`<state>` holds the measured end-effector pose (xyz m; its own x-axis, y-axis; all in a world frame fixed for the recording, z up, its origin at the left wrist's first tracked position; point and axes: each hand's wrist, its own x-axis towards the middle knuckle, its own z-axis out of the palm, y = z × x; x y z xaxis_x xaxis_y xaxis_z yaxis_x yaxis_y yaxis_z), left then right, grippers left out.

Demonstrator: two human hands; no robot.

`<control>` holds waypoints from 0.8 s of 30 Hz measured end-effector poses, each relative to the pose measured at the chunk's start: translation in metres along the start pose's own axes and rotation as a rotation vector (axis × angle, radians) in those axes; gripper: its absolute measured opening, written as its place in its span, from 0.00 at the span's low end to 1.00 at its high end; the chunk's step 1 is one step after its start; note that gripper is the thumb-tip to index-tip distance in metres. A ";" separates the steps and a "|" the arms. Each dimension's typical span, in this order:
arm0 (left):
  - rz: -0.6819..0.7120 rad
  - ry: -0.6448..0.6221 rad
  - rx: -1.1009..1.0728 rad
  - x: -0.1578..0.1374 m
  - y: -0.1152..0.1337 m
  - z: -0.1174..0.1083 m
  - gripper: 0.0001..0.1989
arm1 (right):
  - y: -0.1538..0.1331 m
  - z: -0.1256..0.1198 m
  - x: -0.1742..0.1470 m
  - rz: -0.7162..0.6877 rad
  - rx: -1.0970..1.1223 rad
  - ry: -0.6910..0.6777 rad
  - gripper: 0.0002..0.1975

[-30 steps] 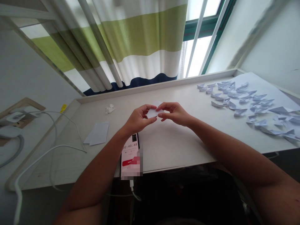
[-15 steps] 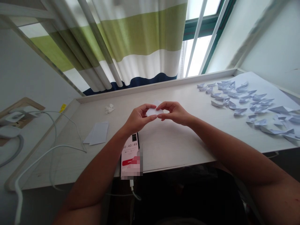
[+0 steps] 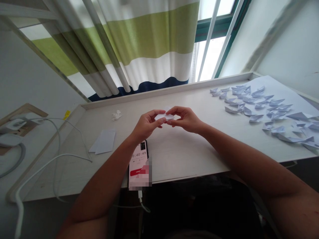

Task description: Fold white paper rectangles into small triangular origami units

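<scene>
A small piece of folded white paper [image 3: 160,117] is pinched between both hands above the middle of the desk. My left hand [image 3: 147,124] grips its left side, thumb in front and fingers behind. My right hand [image 3: 186,120] closes on the right side with thumb and fingertips. Part of the paper is hidden by the fingers. Just below my left wrist lies a phone [image 3: 138,162] with a running timer on its screen, plugged into a white cable.
Many folded paper boats [image 3: 249,99] cover the desk's right side, some on a large white sheet [image 3: 271,86]. To the left lie flat paper slips [image 3: 106,142], a crumpled paper scrap [image 3: 116,115] and white charging cables [image 3: 59,132]. A raised ledge [image 3: 139,94] borders the back.
The folded paper has tilted and looks flatter, its edge now more toward me. My left thumb has shifted up onto its front. The arms stay nearly in place.
</scene>
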<state>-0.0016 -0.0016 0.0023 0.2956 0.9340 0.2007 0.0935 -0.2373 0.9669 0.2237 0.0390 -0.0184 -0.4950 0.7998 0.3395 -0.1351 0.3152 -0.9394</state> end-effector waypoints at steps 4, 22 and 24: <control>-0.017 -0.003 -0.014 0.000 0.001 0.000 0.24 | -0.003 0.001 0.000 -0.012 0.007 -0.010 0.21; 0.084 0.115 0.101 0.000 -0.001 0.005 0.25 | -0.005 0.001 0.001 0.007 0.004 -0.003 0.19; 0.081 0.104 0.104 -0.001 -0.002 0.005 0.25 | -0.004 0.002 0.002 -0.005 -0.003 0.054 0.19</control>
<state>0.0029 -0.0031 -0.0002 0.2066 0.9319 0.2982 0.1730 -0.3348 0.9263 0.2217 0.0386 -0.0145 -0.4469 0.8249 0.3461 -0.1345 0.3205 -0.9377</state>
